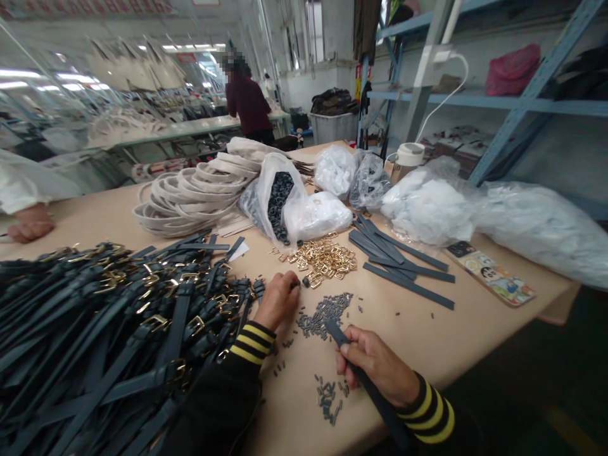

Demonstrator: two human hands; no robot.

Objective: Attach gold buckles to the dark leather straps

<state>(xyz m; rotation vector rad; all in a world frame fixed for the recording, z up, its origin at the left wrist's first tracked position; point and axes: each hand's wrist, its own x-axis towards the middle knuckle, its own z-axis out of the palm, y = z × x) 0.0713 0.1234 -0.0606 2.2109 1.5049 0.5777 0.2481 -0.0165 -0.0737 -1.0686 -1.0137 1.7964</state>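
Think of the heap of tiny dark bits [327, 315] on the brown table [479, 339] as the middle of a clock, with 12 pointing away from the person. The right hand [380, 366] is at 4 o'clock, and it is holding a dark strap [335, 330] tight between thumb and fingers. The strap's top end is right by the heap, and the rest runs down toward 5 o'clock. The left hand [277, 299] is at 9 o'clock, with its fingers bent close together. A little dark loop [305, 282] is by its fingertips, but I cannot tell if the fingers are gripping it. Shiny gold buckles [327, 258] are piled up at 12 o'clock. More dark straps [408, 265] lie at 2 o'clock, some on top of others. At 6 o'clock there is a smaller bunch of bits [329, 402]. A big messy pile of belts [137, 342] with gold buckles on them fills the table at 9 o'clock. At 11 o'clock an open plastic bag [280, 202] shows lots of dark loops inside, and fat cream bands [199, 196] are heaped at 10 o'clock. A flat thing with a cartoon on it [496, 275] lies near 3 o'clock. Far off at 11 o'clock stands a person in a dark red top [249, 104].
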